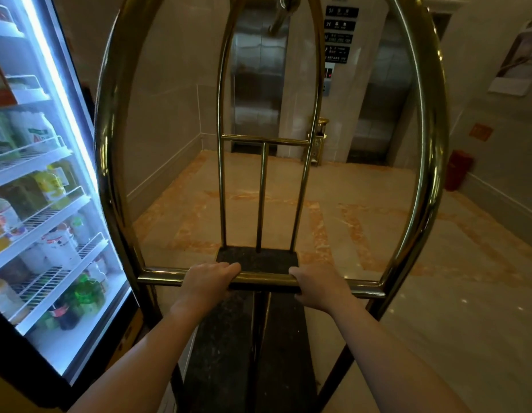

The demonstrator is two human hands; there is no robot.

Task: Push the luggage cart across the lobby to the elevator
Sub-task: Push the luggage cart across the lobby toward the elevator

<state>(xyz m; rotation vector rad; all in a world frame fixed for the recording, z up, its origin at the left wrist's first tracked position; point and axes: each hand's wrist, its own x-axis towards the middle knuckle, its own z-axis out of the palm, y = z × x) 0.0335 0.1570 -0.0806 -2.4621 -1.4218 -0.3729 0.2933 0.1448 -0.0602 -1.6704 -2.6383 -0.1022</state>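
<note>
A brass luggage cart [115, 162] with arched tubes and a dark carpeted deck [255, 259] fills the middle of the head view; nothing lies on the deck. Its near horizontal handle bar [264, 278] runs across at waist height. My left hand [209, 283] wraps over the bar left of centre. My right hand [313, 286] grips the same bar right of centre. Straight ahead stand two steel elevator doors, one on the left [258, 84] and one on the right [384, 93], both closed, with a call panel [327, 79] between them.
A lit glass-door drinks fridge [41, 189] stands close on the left of the cart. A brass bin [318, 141] sits between the elevators and a red box [458, 169] by the right wall. Polished marble floor [378, 204] stretches ahead to the doors.
</note>
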